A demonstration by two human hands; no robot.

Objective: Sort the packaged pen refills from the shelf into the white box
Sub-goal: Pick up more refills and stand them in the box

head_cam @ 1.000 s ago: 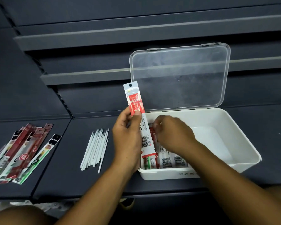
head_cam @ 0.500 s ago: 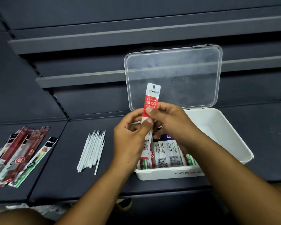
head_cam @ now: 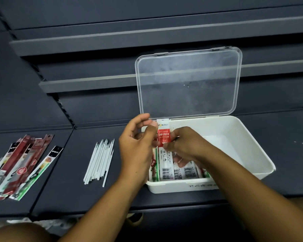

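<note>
Dark grey shelving (head_cam: 98,172) fills the view, its stepped tiers rising toward the far side, and on the near tier stands the white box (head_cam: 252,165) with its clear lid (head_cam: 189,84) propped open against the tier behind. The packet in hand (head_cam: 164,135), red and white and marked DM-2018, sits over the left end of the box with its long axis running near to far, parallel to the packets already in the box (head_cam: 182,172), which lie side by side with barcodes toward the near wall. The left hand (head_cam: 136,151) pinches the packet's far left edge between thumb and forefinger, the other fingers loosely curled. The right hand (head_cam: 184,145) closes on its right edge lower down, fingertips bent inward over the packets below. Both hands are on it, so neither needs to reach; judging from its alignment, it only has to go down flat into the row. Further packaged refills (head_cam: 23,165) lie fanned out at the far left of the shelf, well apart from the box, with a bundle of bare white refills (head_cam: 101,159) between them and the left hand
</note>
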